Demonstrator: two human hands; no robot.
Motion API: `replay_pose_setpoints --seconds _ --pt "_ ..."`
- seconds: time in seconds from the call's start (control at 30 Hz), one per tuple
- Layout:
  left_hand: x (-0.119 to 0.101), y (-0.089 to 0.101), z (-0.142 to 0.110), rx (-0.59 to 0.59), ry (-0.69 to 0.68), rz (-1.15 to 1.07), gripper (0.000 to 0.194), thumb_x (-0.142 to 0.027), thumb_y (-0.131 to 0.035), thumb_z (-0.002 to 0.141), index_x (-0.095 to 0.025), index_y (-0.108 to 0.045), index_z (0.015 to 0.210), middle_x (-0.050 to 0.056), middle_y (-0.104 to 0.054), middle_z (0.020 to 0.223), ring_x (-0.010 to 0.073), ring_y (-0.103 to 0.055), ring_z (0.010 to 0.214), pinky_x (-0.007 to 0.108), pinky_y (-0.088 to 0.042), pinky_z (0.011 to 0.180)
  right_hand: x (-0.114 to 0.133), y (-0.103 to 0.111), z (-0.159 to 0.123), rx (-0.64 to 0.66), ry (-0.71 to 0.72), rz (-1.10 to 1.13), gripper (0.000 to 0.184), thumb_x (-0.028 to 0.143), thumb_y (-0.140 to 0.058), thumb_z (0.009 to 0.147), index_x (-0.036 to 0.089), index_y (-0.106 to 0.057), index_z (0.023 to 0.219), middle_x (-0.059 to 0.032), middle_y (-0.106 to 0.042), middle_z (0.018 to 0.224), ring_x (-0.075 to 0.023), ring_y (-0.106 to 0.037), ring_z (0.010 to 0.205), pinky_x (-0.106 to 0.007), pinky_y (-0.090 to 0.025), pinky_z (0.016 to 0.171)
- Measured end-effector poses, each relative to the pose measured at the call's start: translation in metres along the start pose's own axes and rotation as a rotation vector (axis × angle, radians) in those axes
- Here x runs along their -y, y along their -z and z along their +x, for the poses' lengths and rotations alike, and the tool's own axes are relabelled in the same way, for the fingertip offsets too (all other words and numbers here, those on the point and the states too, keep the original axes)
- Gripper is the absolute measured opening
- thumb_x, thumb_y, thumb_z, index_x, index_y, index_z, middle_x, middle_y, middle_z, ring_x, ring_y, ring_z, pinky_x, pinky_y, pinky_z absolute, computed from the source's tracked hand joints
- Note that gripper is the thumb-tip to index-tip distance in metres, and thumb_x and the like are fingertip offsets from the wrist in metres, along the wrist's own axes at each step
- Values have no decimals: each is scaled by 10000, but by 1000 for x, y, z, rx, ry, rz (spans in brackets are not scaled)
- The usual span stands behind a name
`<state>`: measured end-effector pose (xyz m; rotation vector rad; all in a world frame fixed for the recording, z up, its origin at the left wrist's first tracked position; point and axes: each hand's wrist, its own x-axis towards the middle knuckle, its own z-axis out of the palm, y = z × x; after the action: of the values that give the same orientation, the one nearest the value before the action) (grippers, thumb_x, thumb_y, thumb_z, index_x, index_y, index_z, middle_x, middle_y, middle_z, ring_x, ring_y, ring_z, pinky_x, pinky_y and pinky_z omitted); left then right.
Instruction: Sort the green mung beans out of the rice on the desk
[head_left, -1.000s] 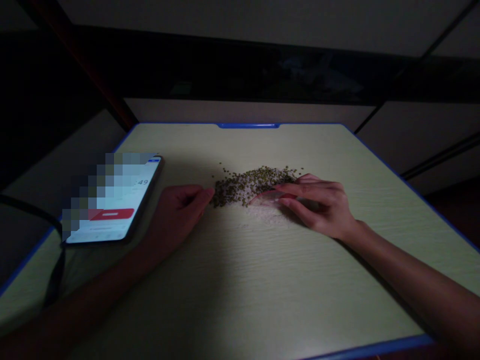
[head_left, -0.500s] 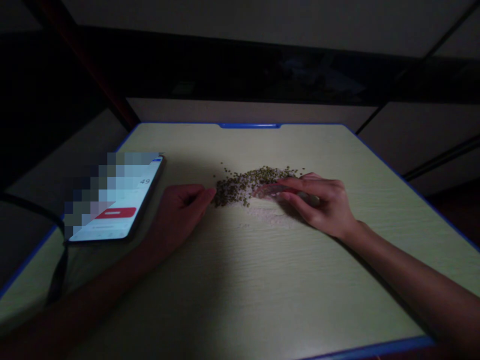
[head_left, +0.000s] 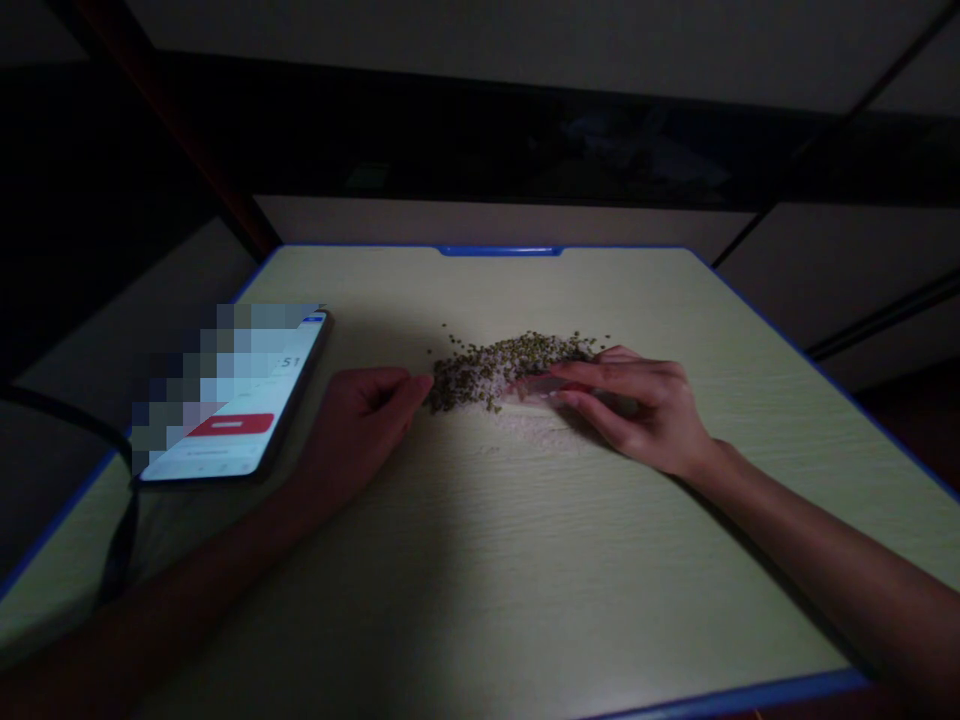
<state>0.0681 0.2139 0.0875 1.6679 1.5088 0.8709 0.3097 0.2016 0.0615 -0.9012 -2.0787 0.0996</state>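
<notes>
A low pile of green beans, like mung beans, is mixed with pale grains that look like rice, on the table. At the pile's left end my left hand rests closed, its thumb pressed to the forefinger; anything inside is hidden. My right hand is on the pile's right side, thumb and fingers pinching a clear plastic piece. That piece lies low against the front of the pile, and its exact shape is hard to make out. More pale grains are scattered thinly just in front of it.
The pale wood-grain table has a blue edge and a blue handle strip at the back. A lit phone is at the left, with a dark cable beside it. Dark panels rise behind the table.
The clear plastic piece and the right fingertips have shifted very slightly. My left hand and the pile look the same. Digits on the phone went from 49 to 51.
</notes>
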Motion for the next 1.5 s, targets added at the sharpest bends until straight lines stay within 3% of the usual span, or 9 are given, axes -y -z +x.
replay_pose_setpoints --seconds 0.23,0.5,0.83,1.5 --pt "0 -1 1 -3 -17 1 368 -319 -475 709 -190 -371 380 -83 -324 315 52 -302 320 194 -217 363 1 0 0 -13 -33 -22 244 149 -587 790 211 -694 1000 -28 -754 816 -138 -622 559 -317 -498 589" --pt "0 0 1 -11 -1 7 365 -307 -476 705 -188 -366 378 -82 -321 317 50 -300 325 191 -222 367 2 2 -2 -34 -48 -34 232 175 -575 792 223 -697 983 -3 -720 636 -146 -597 498 -321 -495 538" --pt "1 -1 0 -7 -1 0 375 -289 -480 717 -186 -359 378 -82 -316 319 51 -298 327 192 -224 375 4 2 0 -35 -86 -68 232 179 -577 792 215 -701 985 -12 -697 589 -158 -577 475 -335 -485 522" --pt "-2 0 0 5 -8 -5 372 -280 -478 722 -184 -371 378 -86 -321 311 47 -295 324 189 -212 366 1 0 0 -31 -32 -20 247 137 -608 783 177 -701 1009 -50 -749 793 -140 -612 553 -312 -481 577"
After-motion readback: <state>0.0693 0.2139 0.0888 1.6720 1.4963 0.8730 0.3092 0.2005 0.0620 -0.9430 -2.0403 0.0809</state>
